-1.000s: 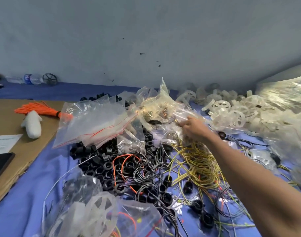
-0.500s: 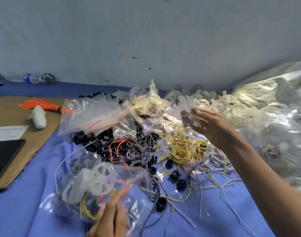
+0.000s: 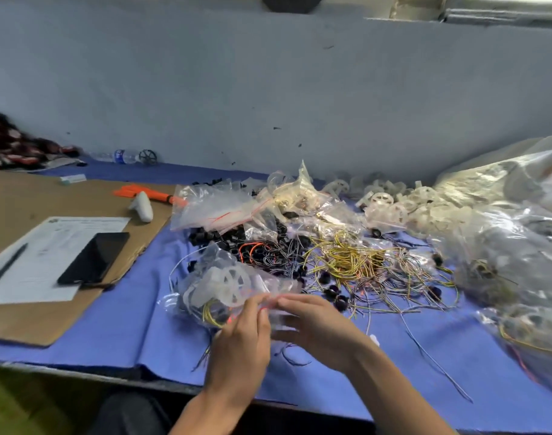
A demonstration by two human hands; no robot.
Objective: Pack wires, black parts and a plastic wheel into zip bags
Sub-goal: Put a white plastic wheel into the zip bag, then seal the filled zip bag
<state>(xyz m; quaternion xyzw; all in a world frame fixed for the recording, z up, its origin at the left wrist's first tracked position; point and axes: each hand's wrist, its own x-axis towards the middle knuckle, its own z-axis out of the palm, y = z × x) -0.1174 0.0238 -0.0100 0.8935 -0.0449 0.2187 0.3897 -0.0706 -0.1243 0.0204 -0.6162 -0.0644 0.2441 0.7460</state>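
Across the blue worktop point(image 3: 127, 324) and back from the far pile point(image 3: 303, 202) to the near-middle zip bag point(image 3: 205, 271) comes the right hand point(image 3: 315, 328), meeting the left hand point(image 3: 240, 346), both grips pinched tight on its red seal, plastic wheel point(image 3: 232, 282) and yellow wires point(image 3: 210, 313) inside.

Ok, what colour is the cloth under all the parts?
Plain blue cloth, no pattern; the head view shows it best.

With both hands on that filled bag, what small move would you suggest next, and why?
Probably slide the pinching fingers along the top edge to seal the zip bag: it holds a white wheel and yellow wires, and the left hand and right hand both pinch its top edge.
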